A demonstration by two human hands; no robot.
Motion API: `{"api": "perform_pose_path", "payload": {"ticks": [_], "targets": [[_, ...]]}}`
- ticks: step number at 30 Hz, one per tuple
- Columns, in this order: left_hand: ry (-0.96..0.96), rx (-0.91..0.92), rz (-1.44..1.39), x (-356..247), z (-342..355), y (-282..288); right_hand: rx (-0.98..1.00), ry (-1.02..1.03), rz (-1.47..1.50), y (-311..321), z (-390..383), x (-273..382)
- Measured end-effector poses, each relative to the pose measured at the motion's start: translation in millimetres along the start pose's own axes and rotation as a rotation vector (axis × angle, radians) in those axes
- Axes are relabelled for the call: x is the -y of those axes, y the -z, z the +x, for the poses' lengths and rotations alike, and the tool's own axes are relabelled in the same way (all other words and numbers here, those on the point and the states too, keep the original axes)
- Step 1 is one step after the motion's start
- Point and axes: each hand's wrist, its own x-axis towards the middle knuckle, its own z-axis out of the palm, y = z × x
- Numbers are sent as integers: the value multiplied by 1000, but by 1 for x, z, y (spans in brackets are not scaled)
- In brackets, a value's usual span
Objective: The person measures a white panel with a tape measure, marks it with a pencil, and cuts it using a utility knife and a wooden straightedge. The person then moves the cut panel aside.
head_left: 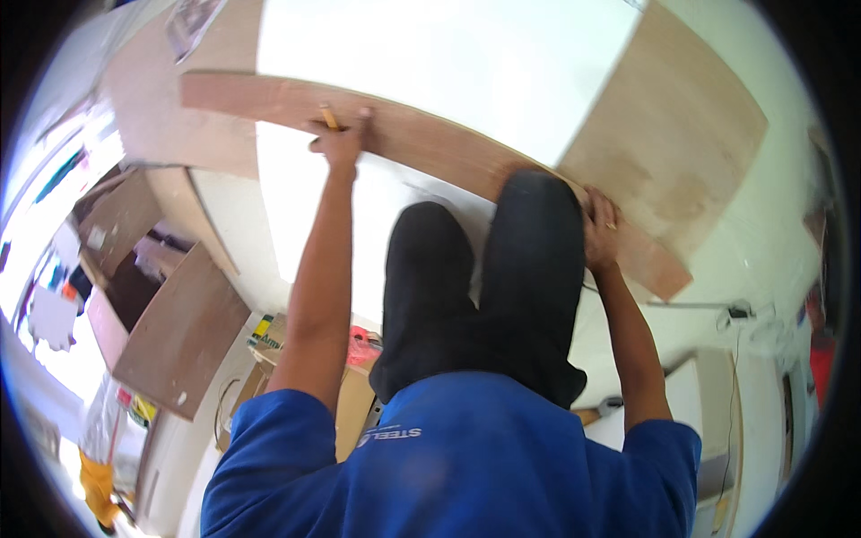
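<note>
A long reddish-brown wooden plank (439,148) lies slantwise across a large white sheet (430,45), from the far left to the nearer right. My left hand (339,145) is at the plank's near edge, a yellow pencil (329,117) held in it, with fingertips on the wood. My right hand (599,231) grips the plank towards its right end, fingers over the top and close beside my right knee. The knee covers part of the plank's near edge. The palm side of both hands is hidden.
Plywood boards lie at the far right (682,134) and far left (179,99), at the white sheet's sides. An open brown wooden cabinet (179,332) stands at left. Beside my legs are a cardboard box (354,403) and a wooden-handled tool (601,411). A thin cable (737,359) runs at right.
</note>
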Motion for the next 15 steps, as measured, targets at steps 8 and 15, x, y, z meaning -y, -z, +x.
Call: {"api": "perform_pose_path", "payload": {"ticks": [8,15], "targets": [[-78,-12,-72,-4,-9,2,-183,155,-113,0,10,-2],[-105,-11,-20,-14,-20,12,-198,147,-165,-9,7,-9]]}}
